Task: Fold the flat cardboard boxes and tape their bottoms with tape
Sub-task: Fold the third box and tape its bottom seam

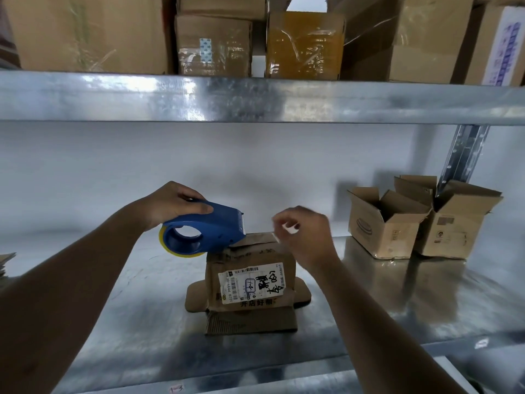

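Taping is under way on one small box (250, 282), which stands upside down near the middle of the metal shelf (426, 308). Its closed bottom faces up, and its loose top flaps are splayed flat on the shelf around its base.

Left hand (173, 201): grip closed around the blue tape dispenser (204, 231), fingers and thumb curled over its top. The dispenser's long axis runs left to right, with the cutter end pointing right and touching, or just above, the left part of the box's upturned bottom. The yellowish tape roll sits at the left end.

Right hand (304, 231): grip pinched, fingertips together over the right edge of the box's bottom. It appears to hold the free end of the tape, but blur and the clear film prevent confirmation.

Progress, as judged: this box is folded and its bottom seam is partly taped or about to be. Two folded boxes (420, 223) stand upright at the right with flaps open, their bottoms hidden. A stack of flat cardboard (5, 263) at the far left edge suggests more work remains.
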The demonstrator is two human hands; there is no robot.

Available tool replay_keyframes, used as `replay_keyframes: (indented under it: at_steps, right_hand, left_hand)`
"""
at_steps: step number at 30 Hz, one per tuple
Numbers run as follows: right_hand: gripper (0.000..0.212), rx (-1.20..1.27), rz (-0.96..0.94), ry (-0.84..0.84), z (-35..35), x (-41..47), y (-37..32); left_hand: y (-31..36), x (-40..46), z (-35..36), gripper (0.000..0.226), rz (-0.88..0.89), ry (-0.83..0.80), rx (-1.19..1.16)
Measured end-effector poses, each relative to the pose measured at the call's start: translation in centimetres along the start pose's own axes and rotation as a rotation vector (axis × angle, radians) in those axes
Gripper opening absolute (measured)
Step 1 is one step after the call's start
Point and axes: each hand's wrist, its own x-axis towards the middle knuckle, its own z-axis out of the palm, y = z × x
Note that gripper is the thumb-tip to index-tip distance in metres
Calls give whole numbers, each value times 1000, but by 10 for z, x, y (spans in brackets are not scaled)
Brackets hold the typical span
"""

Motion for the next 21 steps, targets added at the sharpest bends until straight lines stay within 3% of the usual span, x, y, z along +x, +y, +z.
replay_keyframes:
  at_steps: [2,4,9,13,18,21]
  right_hand:
    - [24,-203,-12,-208,6,-4,-10]
    - [36,-270,69,-278,10,-11,-10]
    - [42,-278,131,-319,15,-24,5]
    - [58,-290,144,-360,16,-21,9]
    - [45,-335,119,-398,15,-25,3]
    - [64,-340,117,-412,13,-25,-4]
  left_hand:
    - [3,-4,0,32,-1,-8,-15]
    - [4,-7,-3,43,-22,-7,-34]
    - [15,-9,-6,14,-88,-41,-69]
    - [31,-9,-14,17,-131,-45,-111]
    - [37,-15,-17,18,-157,-69,-94]
    - [30,-23,-12,17,-171,-57,-103]
